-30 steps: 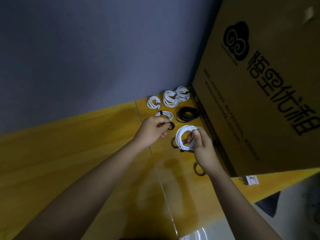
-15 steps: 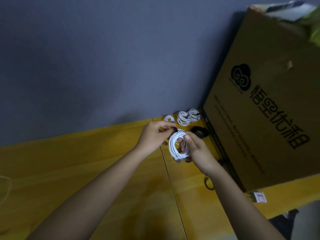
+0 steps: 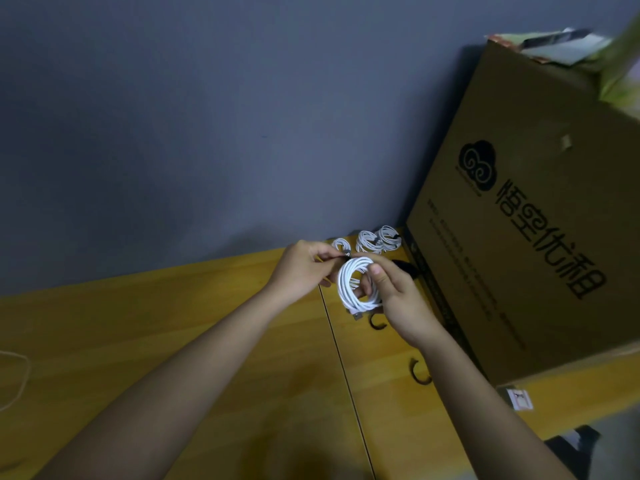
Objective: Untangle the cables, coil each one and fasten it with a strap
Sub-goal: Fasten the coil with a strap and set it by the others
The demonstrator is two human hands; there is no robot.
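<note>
Two loose straps (image 3: 419,373) lie near on the table (image 3: 173,323). Above it, the right hand (image 3: 393,292) pinches a white coil (image 3: 356,284); the left hand (image 3: 304,268) pinches a dark strap (image 3: 345,253) at its top, not yet wrapped. Far off, three fastened coils (image 3: 370,241) wait. A black one (image 3: 405,266) is mostly hidden.

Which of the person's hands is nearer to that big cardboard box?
The right hand, holding the white cable coil just beside the cardboard box. The left hand is farther, beyond the coil.
</note>
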